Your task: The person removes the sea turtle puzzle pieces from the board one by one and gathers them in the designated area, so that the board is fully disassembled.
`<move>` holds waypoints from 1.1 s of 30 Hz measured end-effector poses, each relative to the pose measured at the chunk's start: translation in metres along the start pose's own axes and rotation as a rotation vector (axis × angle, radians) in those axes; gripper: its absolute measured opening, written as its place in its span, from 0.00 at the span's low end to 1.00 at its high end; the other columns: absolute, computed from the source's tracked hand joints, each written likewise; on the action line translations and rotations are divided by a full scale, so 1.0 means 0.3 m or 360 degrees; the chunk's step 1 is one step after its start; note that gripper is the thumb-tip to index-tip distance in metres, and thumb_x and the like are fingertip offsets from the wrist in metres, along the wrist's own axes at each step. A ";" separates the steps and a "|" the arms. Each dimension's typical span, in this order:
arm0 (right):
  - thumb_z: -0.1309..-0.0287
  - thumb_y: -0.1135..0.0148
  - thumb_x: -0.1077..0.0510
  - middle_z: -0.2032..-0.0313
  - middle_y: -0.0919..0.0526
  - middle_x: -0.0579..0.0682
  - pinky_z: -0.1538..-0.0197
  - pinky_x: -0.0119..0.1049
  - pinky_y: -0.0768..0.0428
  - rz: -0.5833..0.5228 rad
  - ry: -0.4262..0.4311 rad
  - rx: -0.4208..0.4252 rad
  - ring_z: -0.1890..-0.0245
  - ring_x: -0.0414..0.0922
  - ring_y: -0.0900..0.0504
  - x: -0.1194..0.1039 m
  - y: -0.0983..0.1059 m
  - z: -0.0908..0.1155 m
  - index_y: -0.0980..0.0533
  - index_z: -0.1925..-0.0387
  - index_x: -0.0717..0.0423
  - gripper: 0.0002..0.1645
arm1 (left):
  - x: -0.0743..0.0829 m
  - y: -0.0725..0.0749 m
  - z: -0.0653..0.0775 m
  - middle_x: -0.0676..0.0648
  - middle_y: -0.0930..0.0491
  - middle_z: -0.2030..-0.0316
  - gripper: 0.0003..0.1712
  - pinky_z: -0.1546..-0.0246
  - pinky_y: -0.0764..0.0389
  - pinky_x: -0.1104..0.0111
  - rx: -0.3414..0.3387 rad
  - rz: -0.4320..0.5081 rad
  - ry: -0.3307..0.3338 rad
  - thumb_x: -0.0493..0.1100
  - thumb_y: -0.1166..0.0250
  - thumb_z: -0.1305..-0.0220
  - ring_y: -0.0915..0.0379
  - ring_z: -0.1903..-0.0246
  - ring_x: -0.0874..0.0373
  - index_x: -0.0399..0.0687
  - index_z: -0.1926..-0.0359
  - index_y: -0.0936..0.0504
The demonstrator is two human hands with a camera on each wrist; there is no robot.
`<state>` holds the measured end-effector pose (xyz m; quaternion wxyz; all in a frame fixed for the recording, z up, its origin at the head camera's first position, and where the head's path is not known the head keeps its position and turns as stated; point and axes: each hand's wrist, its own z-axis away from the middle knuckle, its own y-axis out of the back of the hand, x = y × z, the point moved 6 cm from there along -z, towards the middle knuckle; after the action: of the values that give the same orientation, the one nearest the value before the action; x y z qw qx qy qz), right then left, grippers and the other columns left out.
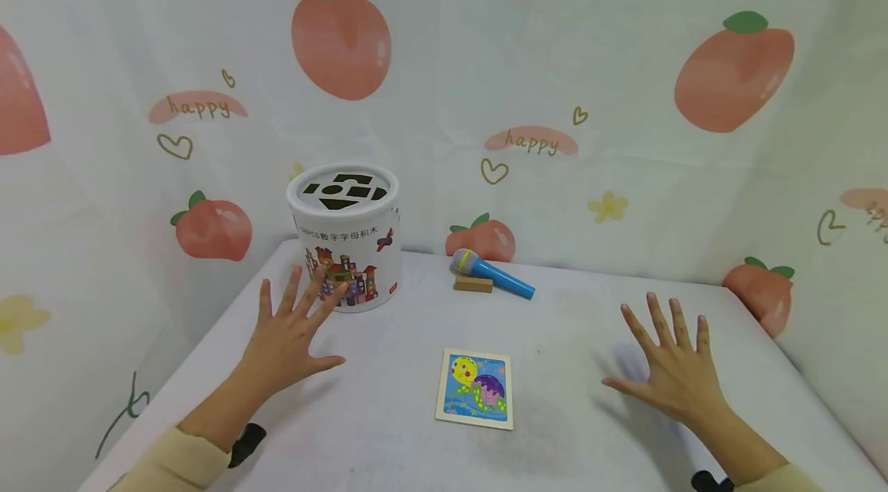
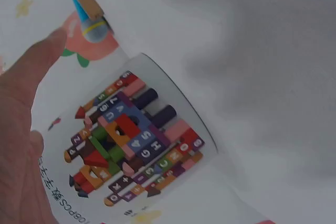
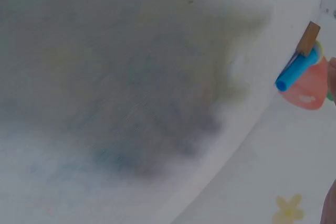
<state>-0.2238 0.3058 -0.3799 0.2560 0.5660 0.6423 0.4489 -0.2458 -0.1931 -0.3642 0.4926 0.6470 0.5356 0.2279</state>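
Observation:
My left hand [image 1: 284,345] is held over the left side of the table with its fingers spread, holding nothing. Its fingertips overlap the lower part of a white building-block bucket [image 1: 347,245] in the head view; the bucket's lid has shaped holes. On the right, my right hand [image 1: 676,372] hovers above the table, fingers spread and nothing in it. Between the hands lies a square turtle picture puzzle [image 1: 475,389] in a pale frame. Farther back, a blue toy microphone [image 1: 496,274] with a grey head lies behind a small wooden block [image 1: 474,285].
A white cloth covers the table [image 1: 388,430]. Behind and beside it hangs a white curtain [image 1: 430,52] printed with peaches, hearts and flowers. In the left wrist view the bucket [image 2: 131,140] fills much of the middle. The right wrist view shows the microphone [image 3: 296,72] near its right edge.

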 end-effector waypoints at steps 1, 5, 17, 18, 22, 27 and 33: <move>0.66 0.50 0.15 0.26 0.72 0.49 0.31 0.61 0.73 -0.0008 0.0003 -0.0004 0.27 0.53 0.74 -0.009 -0.005 -0.009 0.64 0.28 0.34 0.68 | 0.008 -0.002 -0.002 0.42 0.66 0.27 0.72 0.37 0.66 0.33 -0.0017 0.0018 -0.0013 0.74 0.33 0.65 0.84 0.29 0.42 0.66 0.28 0.69; 0.65 0.49 0.15 0.26 0.71 0.48 0.31 0.60 0.72 -0.0014 0.0027 -0.0014 0.27 0.53 0.74 -0.051 -0.026 -0.039 0.63 0.27 0.34 0.67 | 0.049 -0.012 -0.016 0.45 0.71 0.26 0.65 0.37 0.66 0.33 -0.0088 0.0088 -0.0071 0.75 0.35 0.63 0.76 0.29 0.38 0.63 0.27 0.57; 0.64 0.57 0.12 0.26 0.65 0.53 0.30 0.61 0.70 -0.0083 0.0137 0.0019 0.27 0.55 0.70 -0.174 -0.054 -0.112 0.59 0.27 0.35 0.65 | 0.112 -0.011 -0.051 0.44 0.64 0.26 0.61 0.36 0.72 0.35 -0.0159 0.0179 -0.0155 0.75 0.35 0.61 0.72 0.28 0.39 0.61 0.29 0.49; 0.64 0.58 0.12 0.26 0.63 0.54 0.31 0.62 0.68 -0.0089 0.0144 0.0017 0.27 0.56 0.69 -0.183 -0.056 -0.119 0.59 0.27 0.35 0.65 | 0.118 -0.013 -0.053 0.44 0.64 0.26 0.61 0.36 0.72 0.35 -0.0159 0.0172 -0.0170 0.76 0.36 0.61 0.72 0.28 0.39 0.62 0.28 0.50; 0.65 0.59 0.11 0.27 0.56 0.58 0.31 0.64 0.63 -0.0127 0.0162 -0.0010 0.27 0.59 0.65 -0.217 -0.058 -0.140 0.59 0.27 0.35 0.65 | 0.145 -0.015 -0.070 0.44 0.62 0.26 0.62 0.36 0.73 0.35 -0.0126 0.0177 -0.0238 0.76 0.36 0.63 0.70 0.28 0.39 0.63 0.28 0.50; 0.66 0.53 0.13 0.27 0.59 0.57 0.33 0.65 0.56 -0.0197 0.0152 -0.0077 0.27 0.60 0.63 -0.261 -0.057 -0.162 0.57 0.27 0.37 0.67 | 0.202 -0.020 -0.090 0.48 0.70 0.26 0.62 0.37 0.65 0.33 -0.0156 0.0267 -0.0345 0.76 0.35 0.62 0.73 0.28 0.39 0.62 0.28 0.49; 0.68 0.42 0.19 0.27 0.58 0.60 0.32 0.65 0.57 -0.0391 0.0080 -0.0248 0.28 0.62 0.63 -0.323 -0.070 -0.185 0.54 0.27 0.42 0.69 | 0.279 -0.028 -0.096 0.47 0.70 0.26 0.59 0.39 0.63 0.31 -0.0284 0.0516 -0.0446 0.69 0.32 0.58 0.78 0.28 0.40 0.62 0.28 0.49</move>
<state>-0.2585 0.1980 -0.3896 0.3360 0.4502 0.6763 0.4766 -0.2464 -0.1055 -0.3791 0.5742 0.7038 0.3287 0.2585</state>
